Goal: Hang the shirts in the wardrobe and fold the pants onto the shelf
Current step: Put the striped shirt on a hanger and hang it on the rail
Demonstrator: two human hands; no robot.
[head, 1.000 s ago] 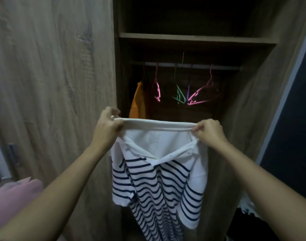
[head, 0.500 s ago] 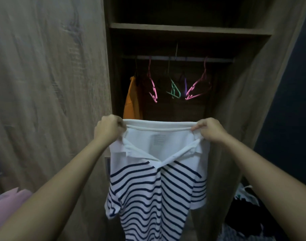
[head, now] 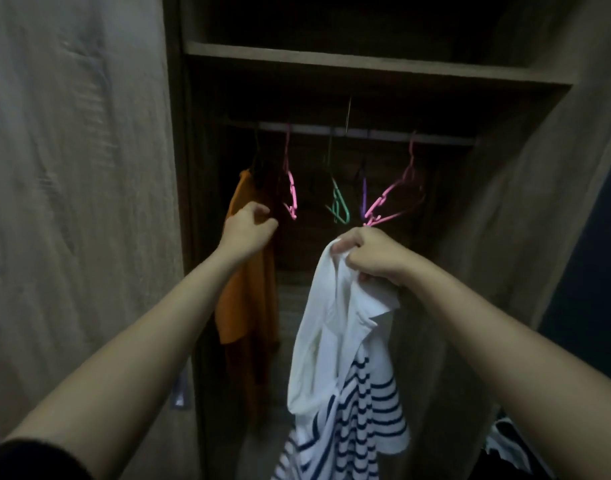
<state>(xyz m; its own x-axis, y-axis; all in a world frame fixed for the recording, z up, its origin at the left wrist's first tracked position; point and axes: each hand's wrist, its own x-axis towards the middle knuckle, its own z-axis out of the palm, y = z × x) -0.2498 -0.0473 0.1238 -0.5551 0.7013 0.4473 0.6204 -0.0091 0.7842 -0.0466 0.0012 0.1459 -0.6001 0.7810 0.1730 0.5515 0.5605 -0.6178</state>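
Left hand (head: 248,230) let go, reaches empty, fingers loosely curled, toward pink hanger (head: 291,192); right hand (head: 371,254) grips bunched striped shirt (head: 332,327). Hanging step: next we unhook hanger.

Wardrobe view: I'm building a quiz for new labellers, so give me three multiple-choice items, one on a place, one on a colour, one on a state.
1. Where does the orange garment hang?
A. At the left end of the rail
B. At the right end of the rail
C. Folded on the shelf

2. What colour are the stripes on the shirt?
A. Red
B. Dark blue
C. Green

3. Which hand grips the shirt?
A. Both
B. Left only
C. Right only

Answers:
1 A, it hangs left of the pink hanger and every other hanger.
2 B, dark blue bands cross the white cloth.
3 C, the right hand bunches the collar, while the left hand is off the shirt, in front of the orange garment.
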